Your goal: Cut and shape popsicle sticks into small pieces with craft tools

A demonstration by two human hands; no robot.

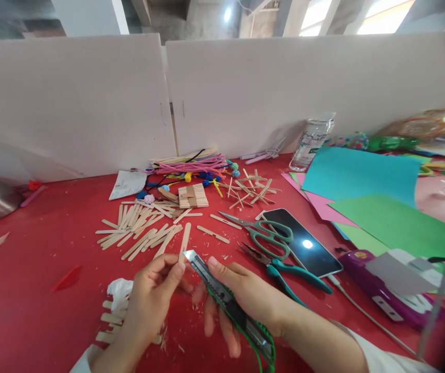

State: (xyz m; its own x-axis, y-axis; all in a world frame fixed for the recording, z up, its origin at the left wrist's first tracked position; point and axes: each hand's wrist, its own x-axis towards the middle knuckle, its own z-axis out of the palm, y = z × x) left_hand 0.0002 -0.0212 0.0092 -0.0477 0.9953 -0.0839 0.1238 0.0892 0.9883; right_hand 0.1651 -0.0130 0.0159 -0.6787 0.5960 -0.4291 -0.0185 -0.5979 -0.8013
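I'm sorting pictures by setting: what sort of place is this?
Most likely a craft workspace: loose wooden sticks, scissors and coloured paper share the red tabletop.

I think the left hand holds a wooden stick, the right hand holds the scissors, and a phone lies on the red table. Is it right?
Not quite: in the head view, the right hand holds a utility knife, not the scissors. The left hand, wooden stick and phone are as you say.
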